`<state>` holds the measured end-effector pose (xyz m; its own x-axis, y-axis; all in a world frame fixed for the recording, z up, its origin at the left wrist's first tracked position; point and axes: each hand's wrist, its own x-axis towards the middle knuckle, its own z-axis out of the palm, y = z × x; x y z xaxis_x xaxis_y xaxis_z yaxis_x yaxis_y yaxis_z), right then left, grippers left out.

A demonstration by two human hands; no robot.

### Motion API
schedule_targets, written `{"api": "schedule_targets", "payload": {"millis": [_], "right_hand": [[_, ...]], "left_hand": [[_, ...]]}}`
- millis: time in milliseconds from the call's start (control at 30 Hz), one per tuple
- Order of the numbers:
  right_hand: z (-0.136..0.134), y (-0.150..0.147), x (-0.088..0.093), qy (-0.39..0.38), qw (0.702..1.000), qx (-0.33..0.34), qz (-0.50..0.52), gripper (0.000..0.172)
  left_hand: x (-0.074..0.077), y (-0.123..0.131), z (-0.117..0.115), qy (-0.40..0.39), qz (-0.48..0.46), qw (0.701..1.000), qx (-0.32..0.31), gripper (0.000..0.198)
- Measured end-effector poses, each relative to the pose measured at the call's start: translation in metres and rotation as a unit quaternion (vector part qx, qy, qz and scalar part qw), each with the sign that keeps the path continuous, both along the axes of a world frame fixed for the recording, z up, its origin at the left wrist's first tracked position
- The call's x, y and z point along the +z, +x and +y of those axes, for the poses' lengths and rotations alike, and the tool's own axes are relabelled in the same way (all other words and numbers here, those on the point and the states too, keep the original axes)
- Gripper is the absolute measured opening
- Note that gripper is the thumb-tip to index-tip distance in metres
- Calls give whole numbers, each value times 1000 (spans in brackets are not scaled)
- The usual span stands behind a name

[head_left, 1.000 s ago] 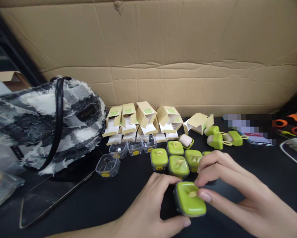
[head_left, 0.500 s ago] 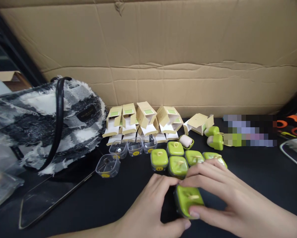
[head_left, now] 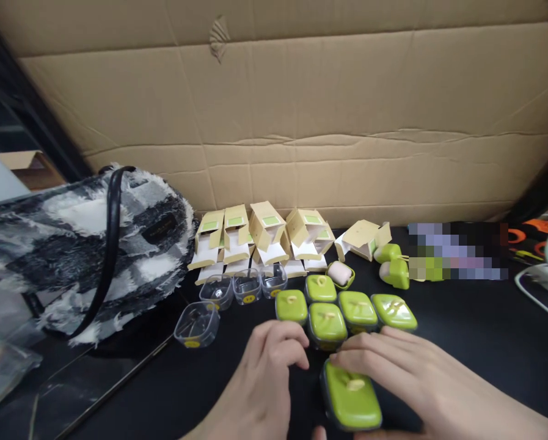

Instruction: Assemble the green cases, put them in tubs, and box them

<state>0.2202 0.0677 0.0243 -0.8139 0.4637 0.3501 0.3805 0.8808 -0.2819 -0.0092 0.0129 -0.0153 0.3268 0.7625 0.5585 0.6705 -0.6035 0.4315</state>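
Observation:
My right hand [head_left: 402, 379] is around a green square case [head_left: 354, 397] with a small beige loop on top, seated in a clear plastic box. Its fingers rest along the back and right side, and its thumb is at the near edge. Left of this box, my left hand [head_left: 269, 379] is apart from it, fingers loosely curled and thumb spread, with nothing in it. Just beyond my hands, several matching boxed green cases [head_left: 327, 322] stand in a cluster on the black table [head_left: 237, 379].
Several clear boxes [head_left: 197, 325] with yellow stickers stand at left. Opened cardboard cartons [head_left: 268, 225] line the back by a cardboard wall [head_left: 301, 104]. Unboxed green cases [head_left: 395, 272] lie at right. A fluffy black-and-white bag [head_left: 154, 201] and white cable [head_left: 537, 299] flank them.
My left hand has drawn away from the boxed green case, its fingers curling in. The box shows slightly nearer me, with my right hand still on it. The view has tilted up slightly.

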Motion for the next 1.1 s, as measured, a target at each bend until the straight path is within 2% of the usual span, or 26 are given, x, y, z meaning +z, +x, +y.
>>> {"api": "schedule_targets", "payload": {"millis": [100, 167, 200, 267, 300, 367, 467, 667, 833, 967, 1100], "right_hand": [[4, 6, 5, -21, 999, -13, 43, 53], [14, 12, 12, -7, 995, -43, 88, 53], [22, 16, 15, 11, 991, -67, 113, 49], [40, 25, 20, 42, 979, -132, 150, 41], [51, 29, 22, 47, 973, -166, 153, 40], [71, 37, 23, 23, 965, -222, 138, 42], [94, 43, 20, -39, 964, -251, 85, 46], [110, 43, 5, -139, 958, -249, -7, 49], [110, 45, -1, -166, 955, -244, -24, 56], [107, 46, 4, -180, 954, -240, -25, 63], [105, 55, 20, -176, 958, -227, -18, 55]], "left_hand": [[51, -17, 3, 10, 117, 992, 42, 49], [73, -38, 5, -18, 176, 981, 78, 30], [78, -52, 5, -30, 195, 975, 98, 25], [78, -80, 5, -52, 237, 960, 141, 27], [75, -93, 4, -76, 250, 947, 189, 33], [66, -112, 4, -94, 247, 938, 223, 32], [59, -123, 5, -119, 260, 927, 244, 23], [64, -114, 9, -218, 250, 924, 191, 12], [65, -95, 2, -214, 216, 933, 191, 13], [69, -84, 1, -273, 212, 924, 166, 5], [76, -77, 3, -350, 168, 914, 115, 35]]}}
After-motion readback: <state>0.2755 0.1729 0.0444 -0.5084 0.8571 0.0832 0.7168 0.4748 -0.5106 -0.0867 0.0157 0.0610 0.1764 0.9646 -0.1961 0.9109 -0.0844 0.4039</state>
